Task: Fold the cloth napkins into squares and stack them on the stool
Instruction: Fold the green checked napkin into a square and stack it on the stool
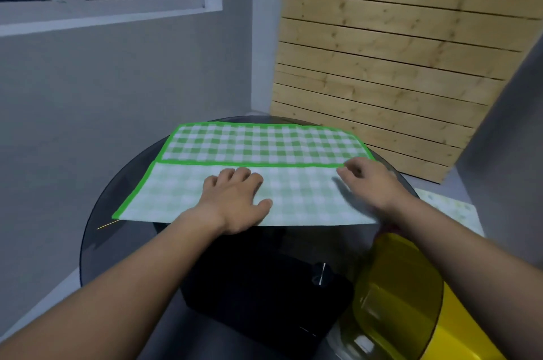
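Observation:
A green-and-white checked cloth napkin (264, 148) lies spread across a round dark glass table (97, 230). Its near part is folded over, showing the paler underside, with a green hem running across the middle. My left hand (238, 201) presses flat on the pale folded part, fingers spread. My right hand (370, 183) rests at the napkin's right side near the hem, fingers bent down onto the cloth; motion blur hides whether they pinch it. A yellow stool (411, 295) shows at lower right, seen partly through the glass.
A wooden slatted panel (396, 65) leans against the wall behind the table. A pale patterned cloth (452, 209) lies at the right beyond the table's edge. A black object (264, 295) sits under the glass. A grey wall with a window stands left.

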The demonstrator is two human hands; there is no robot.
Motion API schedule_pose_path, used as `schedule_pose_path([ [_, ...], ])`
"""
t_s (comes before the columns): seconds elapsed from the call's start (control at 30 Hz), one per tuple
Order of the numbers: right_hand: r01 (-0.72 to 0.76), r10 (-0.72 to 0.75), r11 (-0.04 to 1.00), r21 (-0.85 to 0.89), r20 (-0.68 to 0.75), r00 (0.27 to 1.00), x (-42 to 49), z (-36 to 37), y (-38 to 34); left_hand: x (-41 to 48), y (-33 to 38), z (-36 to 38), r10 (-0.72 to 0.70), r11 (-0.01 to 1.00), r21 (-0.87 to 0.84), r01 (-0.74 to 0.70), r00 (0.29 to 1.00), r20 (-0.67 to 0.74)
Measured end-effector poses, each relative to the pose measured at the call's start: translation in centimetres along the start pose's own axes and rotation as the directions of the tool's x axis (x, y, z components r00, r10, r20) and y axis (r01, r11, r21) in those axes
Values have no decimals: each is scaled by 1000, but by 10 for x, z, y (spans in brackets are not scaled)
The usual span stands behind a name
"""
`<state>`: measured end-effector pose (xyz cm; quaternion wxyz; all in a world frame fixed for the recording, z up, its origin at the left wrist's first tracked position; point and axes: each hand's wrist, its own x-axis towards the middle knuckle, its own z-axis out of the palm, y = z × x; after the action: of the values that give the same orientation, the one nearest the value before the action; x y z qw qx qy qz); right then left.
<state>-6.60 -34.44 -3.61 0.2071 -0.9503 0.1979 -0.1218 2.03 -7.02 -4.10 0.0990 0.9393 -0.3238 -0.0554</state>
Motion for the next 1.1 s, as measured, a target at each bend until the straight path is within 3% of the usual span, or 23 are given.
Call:
schedule_pose_path([
  [0.17,42,-37,985,165,-33,999,62,21,-28,9,-3,7,-12,994,-105,-11,976,-217],
  [0.37,18,-31,968,250,48,998,144,53,-55,15,-12,22,-2,986,-160,-50,952,-307],
  [0.5,26,-38,979,202,52,998,175,59,-56,17,-14,28,-6,987,-149,-51,933,-360],
  [0.7,0,-32,970,242,127,991,199,58,-53,18,-15,30,-13,989,-141,-42,928,-371],
  [0.93,115,-137,985,126,180,974,198,54,-54,17,-14,27,-13,988,-146,-43,933,-361],
  [1.1,90,-114,988,123,204,972,202,52,-60,15,-13,27,-18,989,-144,-37,931,-363],
])
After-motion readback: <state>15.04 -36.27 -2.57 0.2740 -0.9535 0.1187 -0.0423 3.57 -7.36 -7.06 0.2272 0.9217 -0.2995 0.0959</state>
